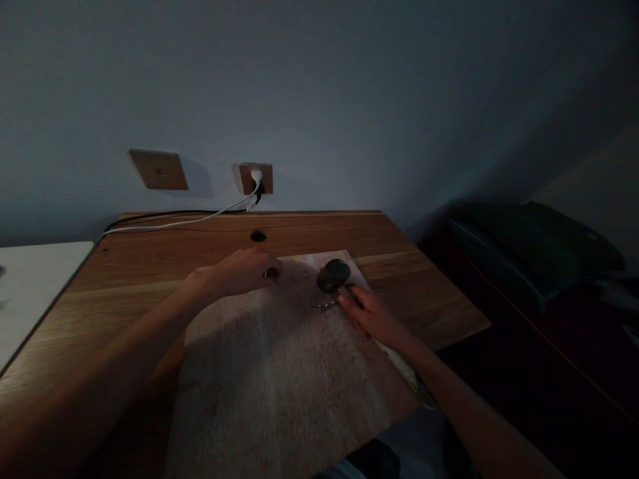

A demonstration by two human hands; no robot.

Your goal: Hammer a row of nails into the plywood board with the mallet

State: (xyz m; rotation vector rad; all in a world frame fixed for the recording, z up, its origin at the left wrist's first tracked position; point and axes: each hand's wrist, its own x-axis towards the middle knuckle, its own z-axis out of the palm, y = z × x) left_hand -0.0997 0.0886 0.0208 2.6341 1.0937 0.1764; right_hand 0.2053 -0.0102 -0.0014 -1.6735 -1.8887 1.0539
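My left hand is over the far left part of a pale wooden board, its fingers curled inward. A small dark, reddish spot shows at those fingers, too dim to name. My right hand rests at the board's right side with fingers bent together, and what they may hold is hidden. Just beyond its fingertips lies a dark, glossy oval object. Small shiny metal pieces, thin and pointed, lie by the right fingertips. Beneath my right wrist runs a long pale strip along the board's edge.
The board lies on a brown wooden table against a wall. A wall socket has plugs in it, and white and black cables run left. A white surface adjoins on the left. A dark green cushion-like bundle sits right.
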